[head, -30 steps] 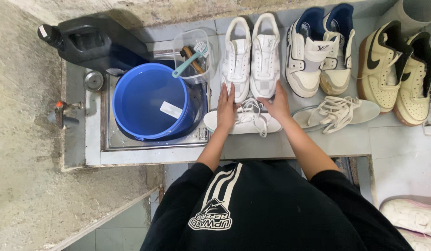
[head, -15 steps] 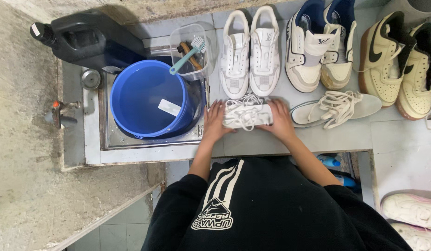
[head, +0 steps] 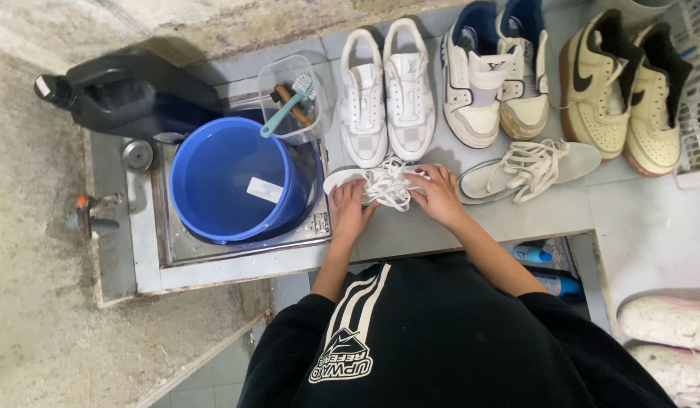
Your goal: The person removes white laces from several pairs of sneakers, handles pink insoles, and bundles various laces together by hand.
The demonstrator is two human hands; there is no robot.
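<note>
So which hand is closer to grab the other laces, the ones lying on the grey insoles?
Probably the right hand. It rests on the white laces next to the grey insoles, while the left hand sits on the far side, nearer the blue bucket.

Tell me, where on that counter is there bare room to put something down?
Bare grey counter lies right of the right hand, below the cream-and-black sneakers. The back row is crowded with shoes; the blue plastic bucket fills the sink.
</note>
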